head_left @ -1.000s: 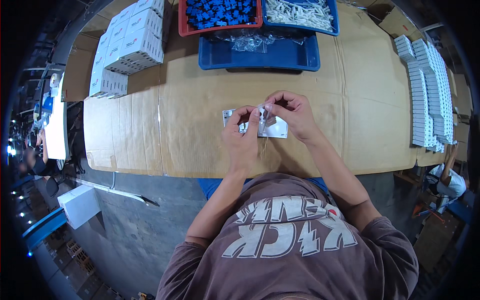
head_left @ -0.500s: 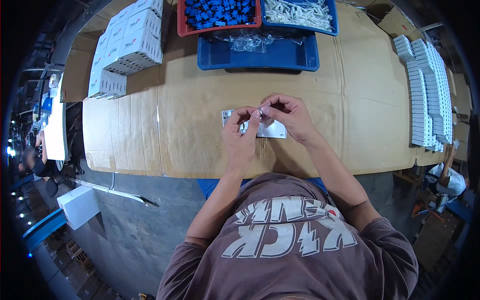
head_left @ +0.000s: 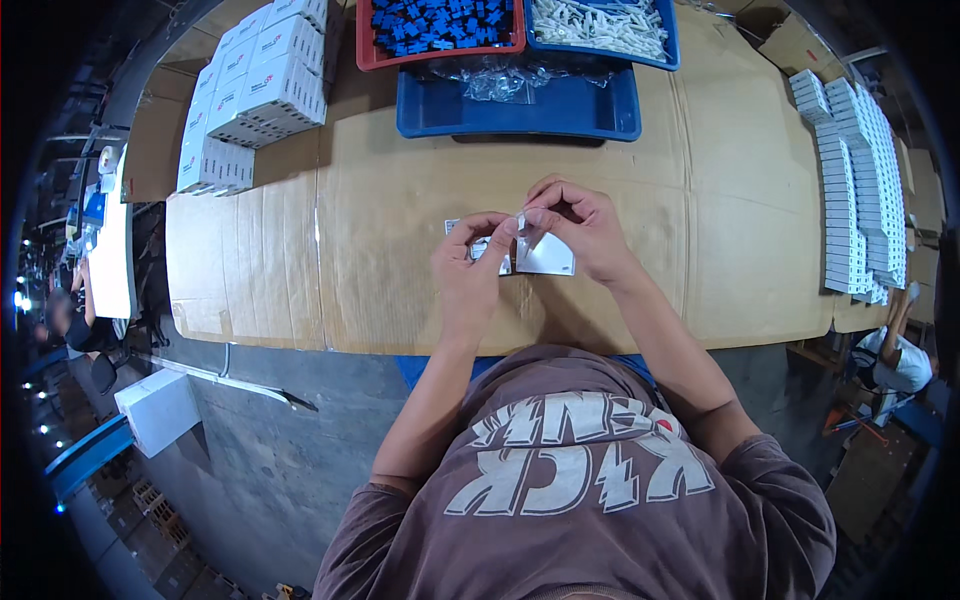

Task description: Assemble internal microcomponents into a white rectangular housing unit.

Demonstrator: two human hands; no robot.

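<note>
Over the cardboard-covered table, my left hand and my right hand meet with fingertips close together. Both pinch a small clear plastic bag, mostly covered by the fingers; whether anything is inside it I cannot tell. Beneath them lies a flat white item, like a card or thin box. My left hand hides part of it, and a dark gap shows near its middle.
Ahead stand a red bin of blue plastic pieces, a blue bin of whitish pieces, and a lower blue tray with clear plastic bags. White boxes are stacked at left, more at right. People work at both sides.
My left hand has shifted slightly left and its fingers have straightened a little. The right hand has moved up slightly. Both still pinch the clear plastic.
</note>
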